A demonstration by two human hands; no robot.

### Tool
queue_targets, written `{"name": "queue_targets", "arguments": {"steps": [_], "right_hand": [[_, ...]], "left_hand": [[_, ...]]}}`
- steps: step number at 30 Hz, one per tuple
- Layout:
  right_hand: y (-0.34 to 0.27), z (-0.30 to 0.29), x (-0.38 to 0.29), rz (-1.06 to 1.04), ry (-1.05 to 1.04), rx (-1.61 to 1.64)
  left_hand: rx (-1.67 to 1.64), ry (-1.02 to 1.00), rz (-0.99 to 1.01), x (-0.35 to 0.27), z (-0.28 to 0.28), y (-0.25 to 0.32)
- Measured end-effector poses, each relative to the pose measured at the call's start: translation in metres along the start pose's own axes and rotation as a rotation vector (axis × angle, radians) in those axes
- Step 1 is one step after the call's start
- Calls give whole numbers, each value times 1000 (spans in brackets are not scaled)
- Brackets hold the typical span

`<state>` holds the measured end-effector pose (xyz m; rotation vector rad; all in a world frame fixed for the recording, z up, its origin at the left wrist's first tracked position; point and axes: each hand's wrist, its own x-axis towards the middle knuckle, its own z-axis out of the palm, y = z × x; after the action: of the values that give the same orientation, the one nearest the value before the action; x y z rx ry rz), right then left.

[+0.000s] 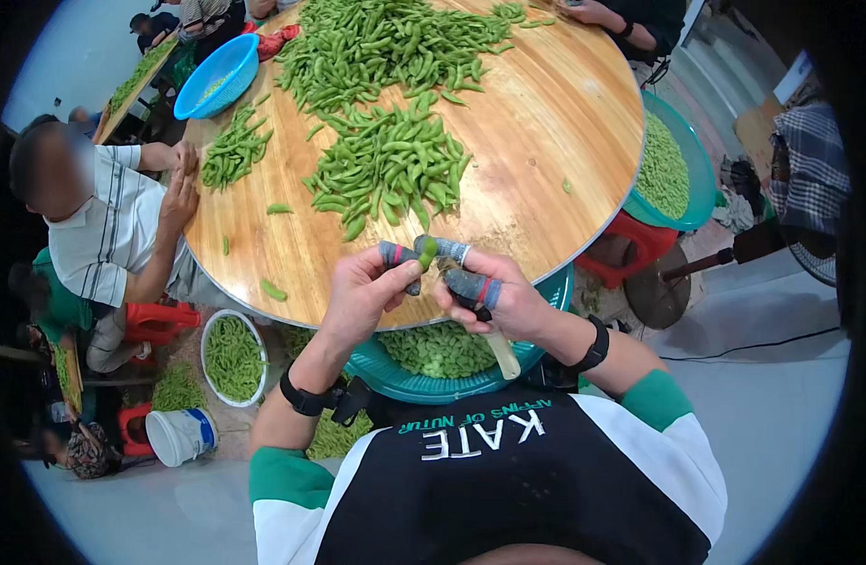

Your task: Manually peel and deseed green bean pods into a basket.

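Note:
Over the near edge of a round wooden table, my left hand pinches a green soybean pod between thumb and covered finger. My right hand meets it at the pod, with grey covers on its thumb and finger. A tool's pale handle sticks out below that palm; its working end is hidden by the fingers. Just beyond my hands lies a pile of pods, with a larger heap behind. Under the table's edge, a teal basket holds shelled green beans.
Another person sits at the left beside a small pod pile and a blue basket. At the right stand a teal tub of beans and a red stool. A white bucket of pods is lower left.

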<state>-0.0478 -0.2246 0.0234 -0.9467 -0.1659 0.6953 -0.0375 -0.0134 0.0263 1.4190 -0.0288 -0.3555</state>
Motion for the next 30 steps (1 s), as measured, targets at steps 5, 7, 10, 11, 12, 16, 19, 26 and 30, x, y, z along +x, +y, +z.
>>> {"name": "queue_targets", "arguments": {"steps": [5,7,10,11,12,16,19,26,30], "right_hand": [[3,-4,-5,-11,-41,86],[4,-4,-6,-26,-45,97],[0,-3,-7,-32,-37,13],[0,-3,-7,-35,-37,28],[1,-1,-8,-40,-38,42],[2,-1,-9,-62,-13,-12],[4,-6,-9,-90,-5,-167],[-9,3,-10,-26,5,109],[-4,-8,-8,45,-148,327]], "left_hand": [[-31,-13,-5,0,6,-5],[7,-14,54,-2,11,-3],[60,-16,125,-3,12,-6],[78,-17,145,-3,11,-7],[100,-11,164,-4,13,-6],[164,-2,217,-6,17,-5],[174,9,266,-6,19,-8],[-249,-104,97,2,16,-14],[-546,-269,-62,2,18,-12]]}}
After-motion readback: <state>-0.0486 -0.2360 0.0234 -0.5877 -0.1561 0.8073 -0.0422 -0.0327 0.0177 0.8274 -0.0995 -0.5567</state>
